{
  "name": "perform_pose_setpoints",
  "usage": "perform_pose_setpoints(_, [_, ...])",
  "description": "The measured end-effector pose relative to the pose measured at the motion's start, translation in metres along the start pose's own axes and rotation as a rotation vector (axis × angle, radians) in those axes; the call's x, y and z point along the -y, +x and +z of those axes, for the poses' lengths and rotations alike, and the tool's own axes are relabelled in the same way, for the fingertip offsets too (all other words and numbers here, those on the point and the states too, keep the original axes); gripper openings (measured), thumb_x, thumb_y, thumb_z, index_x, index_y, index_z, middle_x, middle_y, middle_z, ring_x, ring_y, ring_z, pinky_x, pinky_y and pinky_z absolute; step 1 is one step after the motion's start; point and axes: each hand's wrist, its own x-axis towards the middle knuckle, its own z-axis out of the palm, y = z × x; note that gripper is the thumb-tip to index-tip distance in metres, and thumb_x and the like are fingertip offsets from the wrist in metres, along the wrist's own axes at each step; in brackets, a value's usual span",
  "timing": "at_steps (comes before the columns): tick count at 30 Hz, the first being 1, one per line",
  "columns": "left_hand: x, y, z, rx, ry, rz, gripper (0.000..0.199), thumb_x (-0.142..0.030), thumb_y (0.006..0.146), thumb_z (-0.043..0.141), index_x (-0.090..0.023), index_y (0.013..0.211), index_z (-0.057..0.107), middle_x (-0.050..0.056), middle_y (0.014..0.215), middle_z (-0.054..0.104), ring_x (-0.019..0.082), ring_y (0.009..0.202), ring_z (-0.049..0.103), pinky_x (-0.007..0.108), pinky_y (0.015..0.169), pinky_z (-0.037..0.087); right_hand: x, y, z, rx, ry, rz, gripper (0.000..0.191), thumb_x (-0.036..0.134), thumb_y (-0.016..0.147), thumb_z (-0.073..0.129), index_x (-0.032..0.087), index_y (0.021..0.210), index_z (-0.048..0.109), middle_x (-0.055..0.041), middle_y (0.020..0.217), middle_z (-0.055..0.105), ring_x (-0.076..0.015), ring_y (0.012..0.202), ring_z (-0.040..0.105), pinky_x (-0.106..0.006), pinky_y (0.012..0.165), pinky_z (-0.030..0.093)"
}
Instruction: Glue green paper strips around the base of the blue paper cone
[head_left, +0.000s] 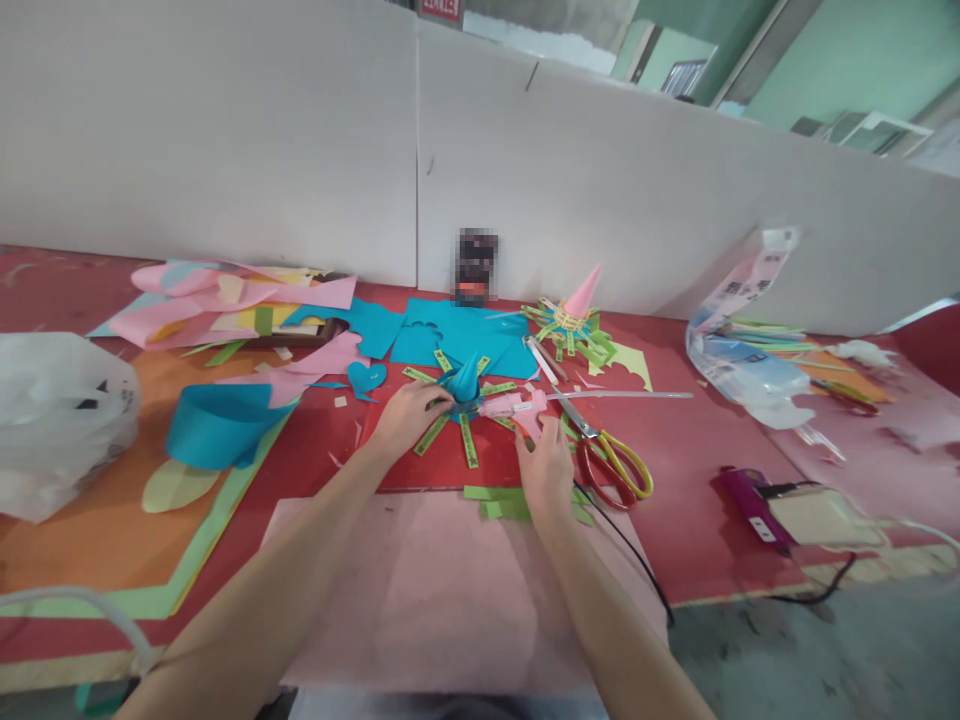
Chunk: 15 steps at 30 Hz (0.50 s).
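A blue paper cone (pixel 465 378) stands on the red sheet, with green printed strips (pixel 469 440) spread outward around its base. My left hand (pixel 411 415) is at the cone's left side, its fingers pinched together at the base; what lies between them is too small to make out. My right hand (pixel 546 455) is wrapped round the handle of a pink glue gun (pixel 525 408), whose nozzle points left at the foot of the cone. A clear glue stick (pixel 637 395) sticks out behind the gun toward the right.
Red-and-yellow-handled scissors (pixel 619 468) lie right of my right hand. Behind are blue paper sheets (pixel 457 335) and a pink cone piece (pixel 583 295). A plastic bag (pixel 60 420) and coloured paper are at left; a purple power strip (pixel 754 508) is at right. A black cable trails rightward.
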Motion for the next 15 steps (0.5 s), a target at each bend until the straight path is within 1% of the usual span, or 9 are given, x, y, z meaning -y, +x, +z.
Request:
perform_pose_setpoints(5, [-0.0002,0.0,-0.0001,0.002,0.0,-0.007,0.014,-0.029,0.082,0.055,-0.022,0.081,0.067,0.001,0.084,0.067,0.016,0.078,0.059,0.027,0.072,0.044,-0.0006,0.0,0.0021,-0.025,-0.014,0.013,0.025,0.027,0.08,0.052,0.017,0.102,0.045,-0.0109,0.103,0.058,-0.0236,0.095,0.056,-0.031,0.07,0.046])
perform_pose_setpoints(9, [-0.0044,-0.0012,-0.0017,0.004,0.026,-0.021,0.016,-0.032,0.082,0.055,-0.022,0.083,0.067,0.001,0.084,0.067,0.016,0.078,0.058,0.026,0.07,0.043,0.0002,-0.0001,0.0015,-0.017,-0.015,0.028,0.025,0.028,0.08,0.052,0.017,0.101,0.045,-0.0108,0.104,0.058,-0.0226,0.096,0.056,-0.03,0.07,0.045])
perform_pose_setpoints(12, [-0.0083,-0.0018,-0.0024,0.005,0.046,-0.007,0.018,-0.036,0.081,0.056,-0.023,0.085,0.068,0.001,0.085,0.067,0.017,0.079,0.058,0.027,0.072,0.043,-0.0002,-0.0002,0.0016,-0.01,-0.008,0.032,0.025,0.028,0.079,0.052,0.018,0.101,0.045,-0.011,0.105,0.058,-0.0227,0.097,0.056,-0.03,0.07,0.045])
perform_pose_setpoints(15, [-0.0091,-0.0015,-0.0011,0.006,0.057,0.018,0.017,-0.034,0.081,0.056,-0.023,0.086,0.068,0.002,0.084,0.067,0.017,0.079,0.059,0.027,0.073,0.043,-0.0017,-0.0004,0.0027,-0.006,0.001,0.023,0.025,0.027,0.079,0.053,0.018,0.101,0.044,-0.0105,0.106,0.057,-0.0226,0.097,0.055,-0.03,0.071,0.045])
